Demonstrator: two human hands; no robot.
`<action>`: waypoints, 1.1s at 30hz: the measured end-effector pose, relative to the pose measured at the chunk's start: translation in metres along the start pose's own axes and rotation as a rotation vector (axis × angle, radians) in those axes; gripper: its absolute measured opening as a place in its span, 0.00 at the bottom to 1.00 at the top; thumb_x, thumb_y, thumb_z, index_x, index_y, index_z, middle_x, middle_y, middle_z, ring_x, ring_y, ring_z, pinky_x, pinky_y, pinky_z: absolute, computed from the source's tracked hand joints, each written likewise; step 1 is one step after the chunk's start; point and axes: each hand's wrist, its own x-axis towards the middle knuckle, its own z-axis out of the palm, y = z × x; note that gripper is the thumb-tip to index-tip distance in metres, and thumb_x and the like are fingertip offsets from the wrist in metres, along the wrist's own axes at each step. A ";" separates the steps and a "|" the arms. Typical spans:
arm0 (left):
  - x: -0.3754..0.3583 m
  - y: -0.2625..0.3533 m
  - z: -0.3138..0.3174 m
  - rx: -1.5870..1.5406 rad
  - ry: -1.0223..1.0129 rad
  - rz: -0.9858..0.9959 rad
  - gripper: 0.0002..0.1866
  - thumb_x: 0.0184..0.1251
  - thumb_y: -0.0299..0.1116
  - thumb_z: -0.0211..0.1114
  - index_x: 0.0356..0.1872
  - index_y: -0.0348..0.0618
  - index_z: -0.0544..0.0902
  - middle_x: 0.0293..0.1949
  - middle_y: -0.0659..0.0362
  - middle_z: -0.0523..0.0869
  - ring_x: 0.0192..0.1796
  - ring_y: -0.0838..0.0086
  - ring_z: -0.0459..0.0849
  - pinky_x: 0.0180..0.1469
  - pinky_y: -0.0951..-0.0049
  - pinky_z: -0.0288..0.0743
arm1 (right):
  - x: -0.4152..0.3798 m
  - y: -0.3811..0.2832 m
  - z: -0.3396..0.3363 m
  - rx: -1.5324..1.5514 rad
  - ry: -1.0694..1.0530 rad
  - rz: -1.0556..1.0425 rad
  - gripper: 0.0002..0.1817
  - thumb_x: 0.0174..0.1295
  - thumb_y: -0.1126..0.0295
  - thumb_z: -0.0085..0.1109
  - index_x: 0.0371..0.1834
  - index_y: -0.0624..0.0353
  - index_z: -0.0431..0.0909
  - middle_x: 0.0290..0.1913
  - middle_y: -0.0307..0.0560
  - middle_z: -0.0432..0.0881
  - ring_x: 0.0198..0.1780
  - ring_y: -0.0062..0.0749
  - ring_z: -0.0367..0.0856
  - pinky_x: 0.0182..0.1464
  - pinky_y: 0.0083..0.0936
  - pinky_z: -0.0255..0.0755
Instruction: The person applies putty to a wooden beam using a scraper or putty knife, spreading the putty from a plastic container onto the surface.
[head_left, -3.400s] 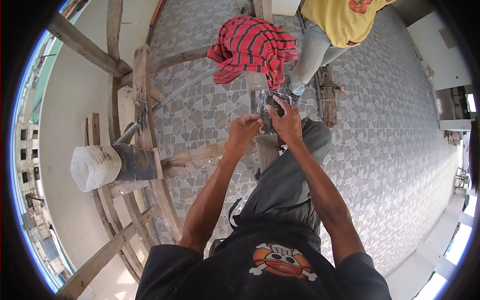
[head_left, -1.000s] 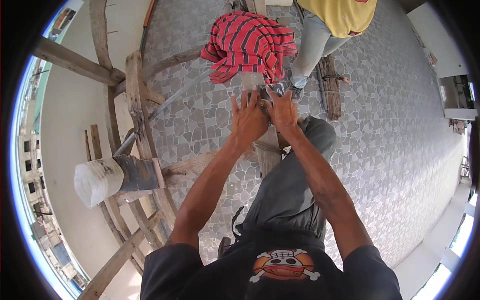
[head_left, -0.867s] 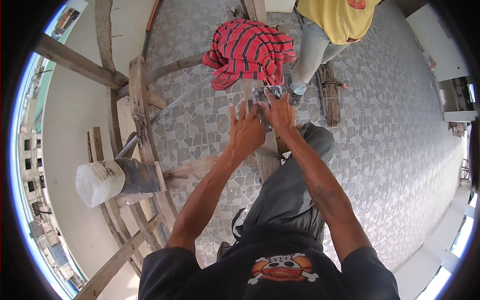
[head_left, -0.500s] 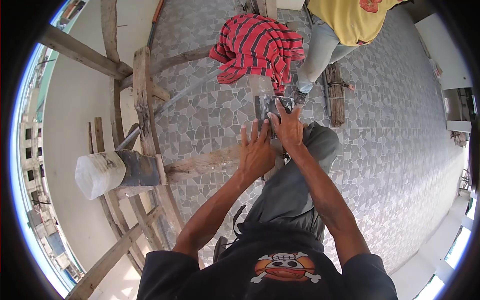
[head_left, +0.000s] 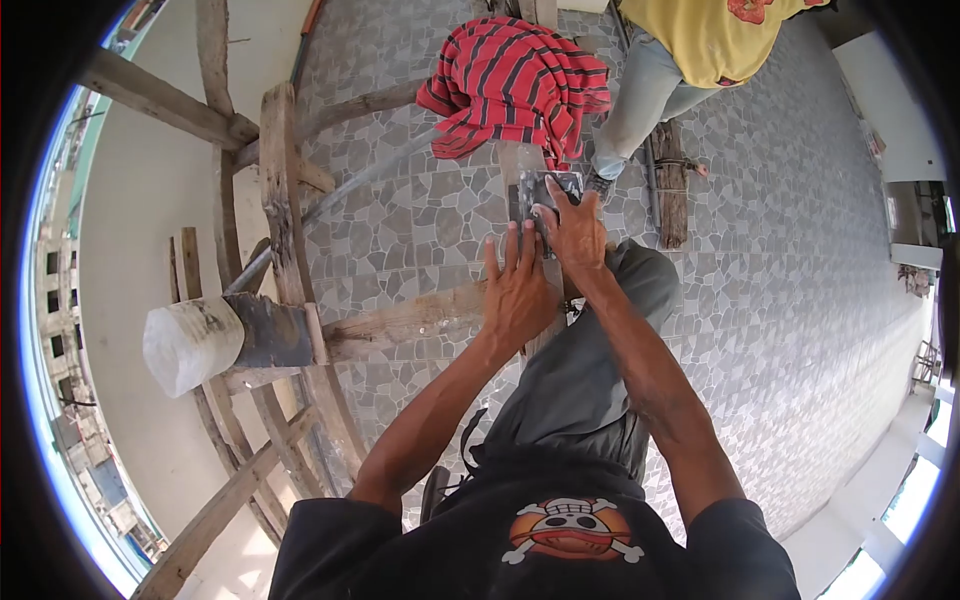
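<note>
A dark flat piece with pale smears (head_left: 534, 187) lies on a narrow wooden plank in front of me. My right hand (head_left: 577, 232) grips its right side, index finger stretched along the top and thumb bent inward. At its near left edge, my left hand (head_left: 520, 292) lies palm down with fingers extended and slightly spread, fingertips right at the piece. A second dark strip (head_left: 513, 203) shows along its left side. My right knee, in grey trousers (head_left: 640, 285), is bent close beside the plank. The underside of the piece is hidden.
A red striped cloth (head_left: 515, 85) is draped at the plank's far end. Beyond stands a person in a yellow shirt (head_left: 700, 40). A tied wooden block (head_left: 671, 190) lies on the tiled floor. To the left are a timber frame (head_left: 283, 190) and a whitish plastic container (head_left: 195, 345).
The view has shifted slightly, so most things sit higher in it. Both hands and the dark piece have moved a little away from me, baring a dark strip at its left.
</note>
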 end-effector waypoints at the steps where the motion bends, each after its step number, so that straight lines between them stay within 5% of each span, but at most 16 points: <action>1: 0.006 -0.003 -0.002 0.004 0.001 0.002 0.34 0.56 0.37 0.57 0.65 0.28 0.69 0.72 0.45 0.61 0.76 0.51 0.52 0.73 0.39 0.37 | 0.012 0.001 0.004 0.084 0.017 0.030 0.25 0.61 0.53 0.63 0.62 0.41 0.75 0.39 0.60 0.67 0.34 0.60 0.80 0.32 0.47 0.76; 9: -0.016 0.006 -0.004 0.020 -0.002 0.013 0.34 0.57 0.39 0.58 0.64 0.27 0.70 0.71 0.42 0.62 0.77 0.50 0.51 0.74 0.40 0.36 | -0.020 -0.004 -0.005 0.069 0.033 0.074 0.25 0.62 0.53 0.63 0.61 0.43 0.75 0.39 0.61 0.67 0.34 0.59 0.78 0.32 0.47 0.75; 16: 0.023 -0.008 -0.002 -0.006 0.045 0.021 0.34 0.58 0.39 0.57 0.64 0.26 0.69 0.72 0.42 0.61 0.77 0.50 0.51 0.74 0.40 0.38 | 0.033 0.005 0.011 0.023 0.056 -0.011 0.25 0.63 0.53 0.60 0.63 0.45 0.73 0.40 0.62 0.68 0.29 0.57 0.81 0.29 0.43 0.77; 21: -0.017 0.006 -0.010 -0.041 0.002 0.001 0.34 0.57 0.37 0.59 0.64 0.26 0.69 0.72 0.44 0.60 0.76 0.50 0.53 0.72 0.38 0.40 | -0.022 -0.003 -0.001 0.054 0.044 0.073 0.26 0.62 0.52 0.62 0.64 0.41 0.73 0.39 0.65 0.69 0.33 0.61 0.78 0.32 0.47 0.75; 27: 0.027 -0.012 0.003 -0.004 0.041 0.017 0.35 0.57 0.37 0.58 0.65 0.26 0.67 0.72 0.44 0.60 0.76 0.52 0.52 0.73 0.39 0.39 | 0.028 0.007 0.011 0.042 0.043 0.017 0.25 0.62 0.53 0.61 0.63 0.43 0.73 0.40 0.64 0.69 0.33 0.60 0.80 0.31 0.44 0.77; 33: -0.022 0.011 -0.001 -0.043 0.022 0.024 0.34 0.57 0.38 0.56 0.63 0.23 0.69 0.71 0.40 0.61 0.76 0.50 0.52 0.74 0.42 0.36 | -0.017 0.004 -0.008 -0.021 0.004 0.022 0.25 0.62 0.53 0.61 0.62 0.44 0.74 0.42 0.63 0.69 0.32 0.59 0.81 0.32 0.45 0.78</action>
